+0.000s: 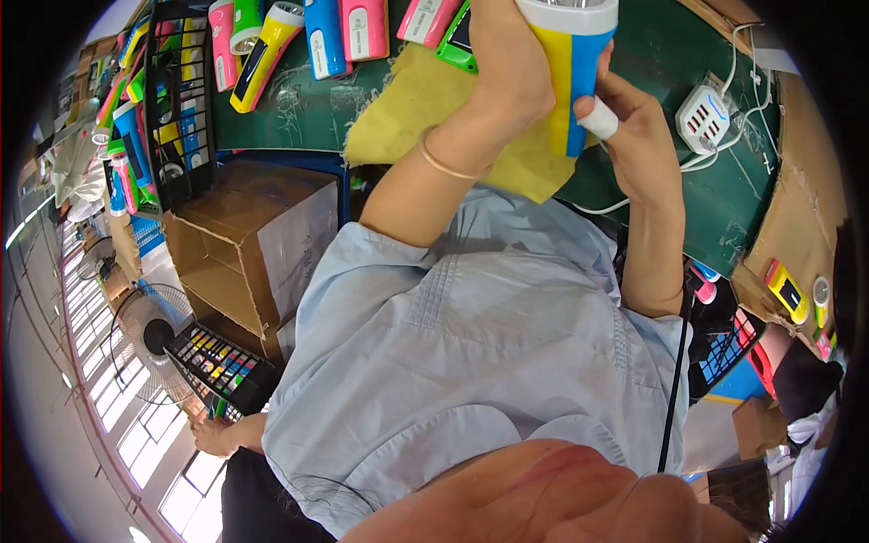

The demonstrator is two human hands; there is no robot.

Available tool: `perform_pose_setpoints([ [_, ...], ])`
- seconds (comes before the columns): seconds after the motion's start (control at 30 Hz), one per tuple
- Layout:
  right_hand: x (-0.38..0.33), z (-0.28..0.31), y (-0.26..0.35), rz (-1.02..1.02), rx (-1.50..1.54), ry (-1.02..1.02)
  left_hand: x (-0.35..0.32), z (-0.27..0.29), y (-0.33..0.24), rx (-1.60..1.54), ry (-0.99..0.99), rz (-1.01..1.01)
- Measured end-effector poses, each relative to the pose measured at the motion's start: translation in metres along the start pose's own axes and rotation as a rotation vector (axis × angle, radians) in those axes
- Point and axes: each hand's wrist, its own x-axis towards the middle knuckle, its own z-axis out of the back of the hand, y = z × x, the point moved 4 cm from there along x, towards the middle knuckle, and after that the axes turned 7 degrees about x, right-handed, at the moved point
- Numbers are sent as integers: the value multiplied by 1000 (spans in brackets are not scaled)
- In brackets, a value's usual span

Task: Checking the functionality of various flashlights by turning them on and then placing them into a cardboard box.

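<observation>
The yellow-and-blue torch (pixel 568 81) with a white head sits at the top of the view, held up over a green table (pixel 308 113), right above a yellow cloth (pixel 425 109) spread on it. Past the cloth there's a row of other torches (pixel 317 36) in pink, blue, yellow and green. A white multi-port charger (pixel 703 118) with white cables lies off to the right. A black wire rack (pixel 176 100) stuffed with more torches stands at the left, with an open cardboard box (pixel 244 244) below the table edge.

The left hand (pixel 507 63) is wrapped round the torch body from the left and hides that side. There's a thin bangle on that wrist. The right hand (pixel 634 127) is half curled, with a white-taped fingertip pressed on the blue side. Both forearms reach up and away from the light blue shirt, elbows bent.
</observation>
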Motion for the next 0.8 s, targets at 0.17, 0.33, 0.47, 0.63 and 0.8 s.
perform_pose_setpoints([
  [0.17,-1,12,-11,0,-85,-72,9,4,4,-63,65,64],
  [0.33,-22,73,55,138,388,-421,53,13,-72,1040,108,-710],
  [0.47,-72,137,108,524,-533,-1183,133,120,-183,2005,-331,-1029],
  [0.63,-84,142,85,662,-285,-784,186,206,-213,2502,-31,-842],
  [0.8,-62,69,56,259,94,-316,121,125,-232,2119,-399,-1024],
])
